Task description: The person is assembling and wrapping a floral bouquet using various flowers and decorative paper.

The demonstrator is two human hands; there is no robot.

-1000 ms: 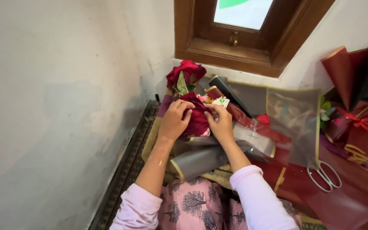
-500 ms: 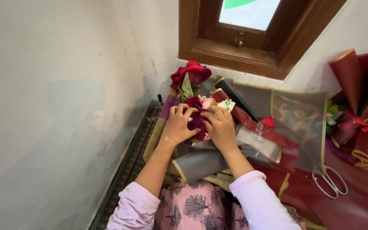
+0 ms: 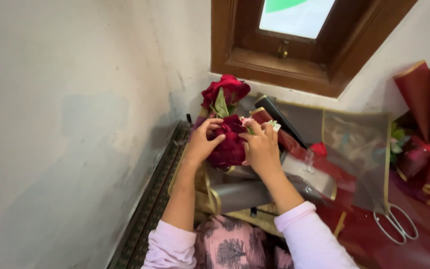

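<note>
Fingers of the left hand (image 3: 201, 142) and right hand (image 3: 261, 149) curl closed around a dark red rose (image 3: 229, 142), pressing it from both sides just below the brown window frame (image 3: 274, 67). A second red rose (image 3: 225, 92) stands above it, nearer the frame; white-handled scissors (image 3: 394, 221) lie well off to the right of the roses.

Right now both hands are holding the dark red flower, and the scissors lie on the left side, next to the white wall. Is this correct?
Not quite. The left hand and the right hand do hold the dark red flower, but the scissors lie on the right side, on the red wrapping paper, far from the white wall. The head view shows it.
</note>
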